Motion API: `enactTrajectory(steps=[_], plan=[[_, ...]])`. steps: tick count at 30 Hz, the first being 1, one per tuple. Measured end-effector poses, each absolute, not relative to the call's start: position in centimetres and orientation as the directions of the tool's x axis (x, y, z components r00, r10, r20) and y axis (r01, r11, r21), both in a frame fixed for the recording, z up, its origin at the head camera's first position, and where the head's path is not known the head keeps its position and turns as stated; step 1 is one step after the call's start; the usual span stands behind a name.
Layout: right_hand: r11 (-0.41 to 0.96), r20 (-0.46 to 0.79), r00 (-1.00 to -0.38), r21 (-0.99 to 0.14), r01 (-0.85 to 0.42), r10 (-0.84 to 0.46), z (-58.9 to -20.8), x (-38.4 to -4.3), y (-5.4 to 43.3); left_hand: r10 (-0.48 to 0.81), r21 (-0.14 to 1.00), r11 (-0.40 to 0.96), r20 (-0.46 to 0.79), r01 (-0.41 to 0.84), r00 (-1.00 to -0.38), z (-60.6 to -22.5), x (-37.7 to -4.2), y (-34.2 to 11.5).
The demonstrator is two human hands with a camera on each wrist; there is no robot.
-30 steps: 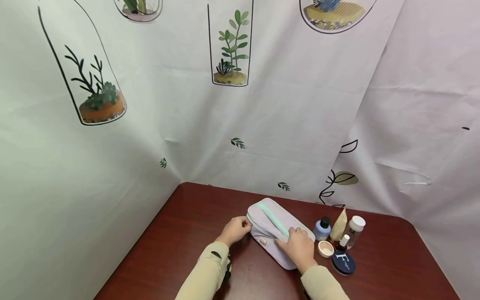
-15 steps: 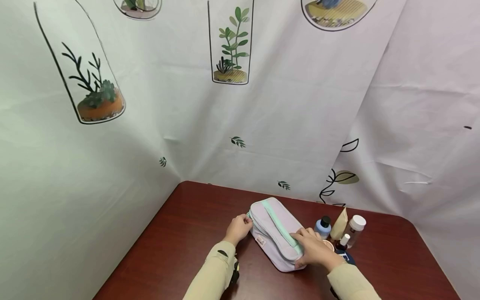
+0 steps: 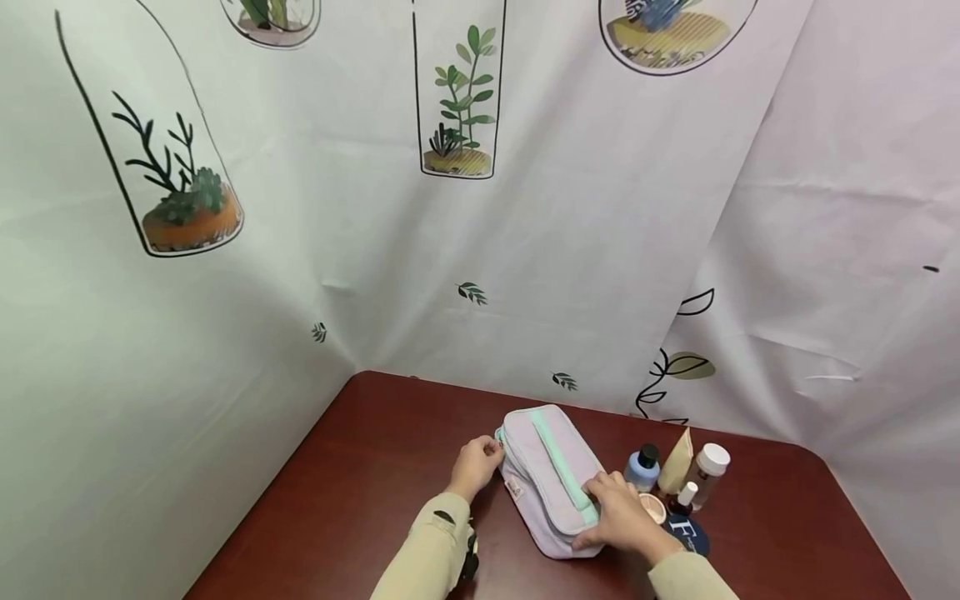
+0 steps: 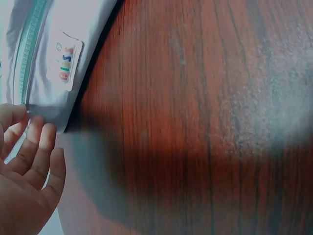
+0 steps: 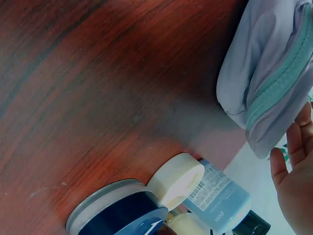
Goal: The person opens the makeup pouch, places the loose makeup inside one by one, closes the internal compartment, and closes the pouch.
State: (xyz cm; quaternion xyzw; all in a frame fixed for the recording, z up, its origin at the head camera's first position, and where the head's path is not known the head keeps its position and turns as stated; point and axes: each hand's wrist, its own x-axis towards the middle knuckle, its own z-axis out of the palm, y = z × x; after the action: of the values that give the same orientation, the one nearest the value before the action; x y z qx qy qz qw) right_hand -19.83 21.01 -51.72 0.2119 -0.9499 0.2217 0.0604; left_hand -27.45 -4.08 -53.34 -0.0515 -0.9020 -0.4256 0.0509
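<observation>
A lilac zippered pouch (image 3: 573, 450) with a mint carry handle (image 3: 555, 454) lies at a slant on the table. Its mint zipper (image 4: 30, 46) runs along the side, above a small label (image 4: 66, 61) with colourful letters. My left hand (image 3: 476, 468) pinches with thumb and index finger at the zipper's far left end; the pull itself is hidden by the fingertips. The other fingers are loosely bent beside it. At the near right corner, my right hand (image 3: 624, 512) grips the pouch, fingers over the top by the handle's end and thumb against the near end.
Right of the pouch stand a blue bottle (image 3: 641, 475) with a black cap, a cream tube (image 3: 677, 462), a clear white-capped bottle (image 3: 708, 473) and a small white-topped bottle (image 3: 684, 498). A small round jar (image 3: 652, 507) and a navy round case (image 3: 690, 535) sit nearer me.
My right hand has shifted from the pouch's top to its near right corner. The pouch has turned slightly, and its sagging top now lies flatter. My left hand stays at the far left end.
</observation>
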Motion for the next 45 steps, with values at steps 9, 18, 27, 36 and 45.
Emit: enactTrajectory(steps=[9, 18, 27, 36, 45], plan=[[0.849, 0.239, -0.909, -0.335, -0.408, -0.343, -51.9, -19.3, 20.2, 0.095, 0.76, 0.627, 0.146, 0.173, -0.985, -53.1, -27.4, -4.1], [0.889, 0.185, -0.939, -0.31, -0.336, -0.29, -51.9, -19.4, 19.6, 0.149, 0.76, 0.614, 0.154, 0.213, -0.977, -52.6, -27.4, -4.0], [0.919, 0.149, -0.963, -0.297, -0.261, -0.225, -51.6, -19.8, 19.0, 0.194, 0.751, 0.62, 0.136, 0.229, -0.972, -51.9, -27.5, -3.8], [0.919, 0.156, -0.968, -0.317, -0.237, -0.196, -51.6, -19.7, 18.6, 0.221, 0.762, 0.598, 0.14, 0.247, -0.965, -52.0, -27.3, -3.7], [0.921, 0.142, -0.977, -0.333, -0.201, -0.162, -51.5, -19.7, 18.4, 0.204, 0.778, 0.589, 0.121, 0.22, -0.972, -52.1, -27.2, -3.6]])
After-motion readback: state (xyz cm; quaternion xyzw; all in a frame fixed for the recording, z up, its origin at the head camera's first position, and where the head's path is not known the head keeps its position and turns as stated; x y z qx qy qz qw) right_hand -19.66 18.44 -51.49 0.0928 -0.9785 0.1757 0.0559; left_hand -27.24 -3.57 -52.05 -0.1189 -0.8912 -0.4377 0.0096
